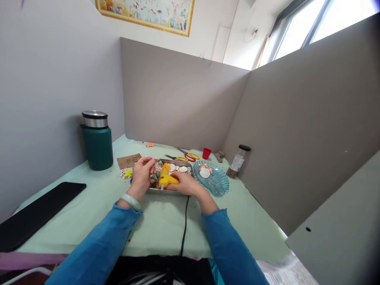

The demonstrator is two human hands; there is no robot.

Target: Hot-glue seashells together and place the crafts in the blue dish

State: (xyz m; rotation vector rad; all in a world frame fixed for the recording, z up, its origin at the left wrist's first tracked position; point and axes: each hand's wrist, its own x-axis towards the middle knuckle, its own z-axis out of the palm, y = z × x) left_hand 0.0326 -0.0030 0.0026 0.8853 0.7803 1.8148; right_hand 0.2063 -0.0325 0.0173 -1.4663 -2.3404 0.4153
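Observation:
My right hand (pixel 187 184) is wrapped round a yellow hot glue gun (pixel 166 179), held over the near part of a metal tray (pixel 156 191). A black cord (pixel 186 221) runs from beneath that hand toward the table's front edge. My left hand (pixel 143 173) is over the tray's left end, its fingers curled together in a pinch; what they hold, if anything, is hidden. Small mixed pieces fill the tray, including white discs (pixel 183 169) and an orange piece (pixel 165 166). Both hands hide part of the tray.
Left stand a green flask (pixel 97 142) and a black flat pad (pixel 44 211). Cardboard (pixel 129 161) and a yellow star (pixel 128 173) lie by the tray. Behind are scissors (pixel 190 156) and a red cup (pixel 206 153); right, a blue shell-shaped dish (pixel 219 184) and a jar (pixel 238 162).

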